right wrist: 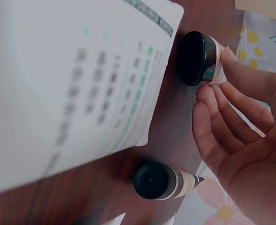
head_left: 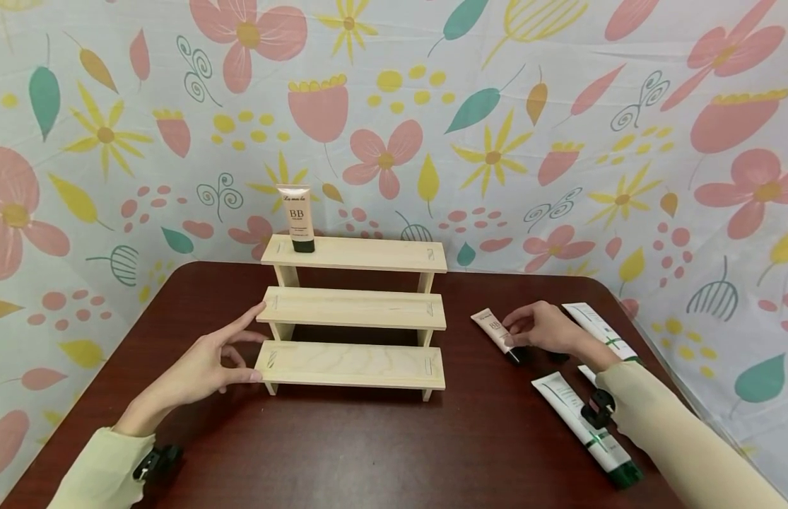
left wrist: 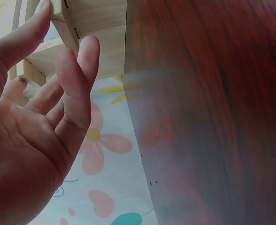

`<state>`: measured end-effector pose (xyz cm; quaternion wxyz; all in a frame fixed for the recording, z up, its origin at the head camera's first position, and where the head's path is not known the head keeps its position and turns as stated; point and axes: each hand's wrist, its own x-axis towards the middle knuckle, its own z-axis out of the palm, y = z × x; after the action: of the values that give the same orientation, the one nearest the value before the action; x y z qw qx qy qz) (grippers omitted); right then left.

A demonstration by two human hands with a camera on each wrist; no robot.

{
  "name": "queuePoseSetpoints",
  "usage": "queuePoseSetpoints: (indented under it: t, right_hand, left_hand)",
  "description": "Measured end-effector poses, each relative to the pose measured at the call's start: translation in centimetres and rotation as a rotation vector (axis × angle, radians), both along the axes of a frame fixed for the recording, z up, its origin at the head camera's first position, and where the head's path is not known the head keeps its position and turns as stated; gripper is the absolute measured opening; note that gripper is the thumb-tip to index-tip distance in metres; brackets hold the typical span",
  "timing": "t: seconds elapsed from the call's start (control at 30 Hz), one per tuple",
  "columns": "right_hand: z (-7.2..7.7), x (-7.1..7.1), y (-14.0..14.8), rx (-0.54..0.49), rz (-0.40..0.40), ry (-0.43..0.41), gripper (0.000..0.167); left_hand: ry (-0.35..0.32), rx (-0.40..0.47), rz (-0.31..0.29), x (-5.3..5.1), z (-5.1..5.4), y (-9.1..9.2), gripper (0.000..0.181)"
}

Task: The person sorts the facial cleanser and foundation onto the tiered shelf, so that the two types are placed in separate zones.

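A three-tier wooden display stand [head_left: 355, 364] stands mid-table. My left hand [head_left: 203, 360] touches its left side, the index fingertip at the middle tier and the thumb at the bottom one; the other fingers are loosely bent in the left wrist view. On the top tier, at the left, a beige BB cream tube [head_left: 298, 220] stands upright on its dark cap. Right of the stand, my right hand [head_left: 546, 329] pinches another BB cream tube [head_left: 492, 327] lying on the table. Its black cap [right wrist: 193, 58] faces the right wrist camera.
Around my right forearm lie white tubes with green caps, one behind [head_left: 597, 326] and one in front [head_left: 581, 417]; another is mostly hidden under the sleeve. A second black-capped tube [right wrist: 154, 180] lies below my right hand. A floral cloth [head_left: 394, 141] hangs behind the table.
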<state>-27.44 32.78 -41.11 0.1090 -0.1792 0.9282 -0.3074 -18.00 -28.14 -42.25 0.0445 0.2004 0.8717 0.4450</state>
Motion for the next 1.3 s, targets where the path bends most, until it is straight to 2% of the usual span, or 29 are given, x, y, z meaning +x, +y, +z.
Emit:
queuePoseSetpoints:
  t: [0.17,0.33,0.77,1.17,1.3]
  right_hand:
    - [-0.01,-0.19,-0.07,-0.044,-0.010,-0.055,0.035]
    - [-0.18,-0.45,0.01,-0.082,0.016,-0.075,0.043]
    - [-0.23,-0.74,-0.09,-0.080,0.052,-0.193,0.046]
    - [-0.08,-0.51,-0.79,-0.064,0.067,-0.205,0.039]
    - [0.13,-0.37,-0.85,-0.061,0.057,-0.167,0.034]
  left_hand:
    - [0.000,0.004,-0.003,0.05,0.07,0.02,0.111]
    - [-0.008,0.003,0.003,0.14,0.08,0.07,0.110]
    - [0.006,0.012,-0.006,0.23,0.12,0.08,0.110]
    - [0.009,0.034,-0.012,0.26,0.02,0.11,0.110]
    - [0.008,0.027,-0.010,0.09,-0.07,0.00,0.110]
